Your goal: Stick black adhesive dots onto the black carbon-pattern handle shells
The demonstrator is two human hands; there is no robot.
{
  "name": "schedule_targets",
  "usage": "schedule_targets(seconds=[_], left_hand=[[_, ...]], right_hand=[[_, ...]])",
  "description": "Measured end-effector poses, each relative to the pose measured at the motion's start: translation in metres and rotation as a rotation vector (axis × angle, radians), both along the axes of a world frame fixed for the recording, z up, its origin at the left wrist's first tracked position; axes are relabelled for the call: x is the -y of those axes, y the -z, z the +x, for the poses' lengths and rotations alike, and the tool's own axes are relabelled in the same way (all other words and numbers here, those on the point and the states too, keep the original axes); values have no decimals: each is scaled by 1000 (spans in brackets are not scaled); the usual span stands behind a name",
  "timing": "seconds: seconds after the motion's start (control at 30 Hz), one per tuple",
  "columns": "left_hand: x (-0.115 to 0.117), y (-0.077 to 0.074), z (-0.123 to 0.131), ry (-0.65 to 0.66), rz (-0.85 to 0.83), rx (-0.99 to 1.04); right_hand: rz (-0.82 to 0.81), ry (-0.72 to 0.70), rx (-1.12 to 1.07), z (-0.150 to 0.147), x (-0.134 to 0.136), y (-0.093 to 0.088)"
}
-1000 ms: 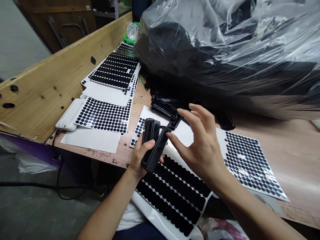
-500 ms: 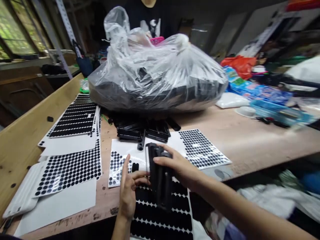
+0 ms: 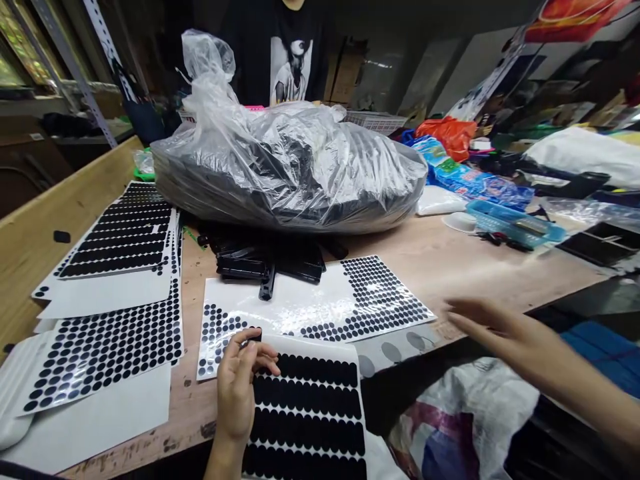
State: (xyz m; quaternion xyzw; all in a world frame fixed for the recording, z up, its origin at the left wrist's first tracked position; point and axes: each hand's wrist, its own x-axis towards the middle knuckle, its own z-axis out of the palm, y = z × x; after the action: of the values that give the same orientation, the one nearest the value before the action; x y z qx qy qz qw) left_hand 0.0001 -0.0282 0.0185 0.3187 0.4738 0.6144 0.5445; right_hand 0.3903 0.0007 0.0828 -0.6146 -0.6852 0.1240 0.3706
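Observation:
My left hand (image 3: 241, 381) rests at the top left corner of a white sheet of black oval pads (image 3: 310, 407), its fingertips curled together on a pad there. My right hand (image 3: 493, 327) hovers off the table's front right edge, fingers stretched out flat and blurred, holding nothing. Behind the oval sheet lies a sheet of small black round dots (image 3: 320, 303). A pile of black plastic parts (image 3: 267, 260) sits further back, in front of a large clear plastic bag (image 3: 290, 170) full of black parts.
More dot and oval sheets (image 3: 113, 293) cover the left of the wooden table (image 3: 480, 267), beside a raised wooden board (image 3: 55, 220). A person in a black printed shirt (image 3: 280, 53) stands behind the bag. A blue tray (image 3: 515, 227), packets and bags crowd the right.
The black carbon-pattern part held in both hands is gone from view. My right hand has swung out to the right, empty. My left hand has dropped onto the oval sheet. The camera has tilted up.

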Motion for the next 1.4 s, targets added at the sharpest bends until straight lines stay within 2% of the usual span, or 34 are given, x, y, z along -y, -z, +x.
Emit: schedule_targets(seconds=[0.03, 0.07, 0.17, 0.27, 0.33, 0.4, 0.53, 0.63, 0.7, 0.83, 0.87, 0.93, 1.03, 1.1, 1.17, 1.27, 1.33, 1.4], left_hand=[[0, 0, 0, 0, 4, -7], [0, 0, 1, -1, 8, -13], [1, -1, 2, -10, 14, -18], [1, 1, 2, -20, 12, -11], [0, 3, 1, -7, 10, -14], [0, 6, 0, 22, 13, -27], [0, 9, -1, 68, 20, -34], [0, 11, 0, 82, 26, -41], [-1, 12, 0, 87, 39, -49], [-1, 14, 0, 92, 59, -39], [-1, 14, 0, 87, 61, -37], [1, 15, 0, 72, 76, -39], [3, 15, 1, 82, 160, -39], [4, 16, 0, 128, 217, -39], [4, 17, 0, 146, 232, -33], [2, 17, -1, 127, 196, 24], [1, 15, -2, 155, 156, 72], [1, 13, -2, 173, 104, 139]], right_hand=[[-123, -87, 25, -29, -23, 3], [-167, -155, 82, -58, -47, 7], [-165, -251, 181, -133, -114, 27], [-165, -253, 204, -176, -156, 47], [-181, -242, 208, -187, -163, 54], [-205, -260, 197, -187, -154, 54], [-273, -389, 129, -178, -111, 42], [-338, -542, -28, -174, -86, 37], [-356, -593, -121, -174, -79, 37], [-303, -386, -244, -181, -73, 31], [-384, -363, -337, -185, -69, 27], [-727, -405, -629, -194, -57, 18], [-1358, -558, -1102, -210, -36, 12], [-1607, -673, -1282, -219, -26, 16], [-1722, -761, -1336, -226, -19, 23], [-1772, -781, -1280, -233, -12, 31], [-1763, -744, -1168, -235, -7, 31], [-1651, -689, -967, -233, -3, 26]])
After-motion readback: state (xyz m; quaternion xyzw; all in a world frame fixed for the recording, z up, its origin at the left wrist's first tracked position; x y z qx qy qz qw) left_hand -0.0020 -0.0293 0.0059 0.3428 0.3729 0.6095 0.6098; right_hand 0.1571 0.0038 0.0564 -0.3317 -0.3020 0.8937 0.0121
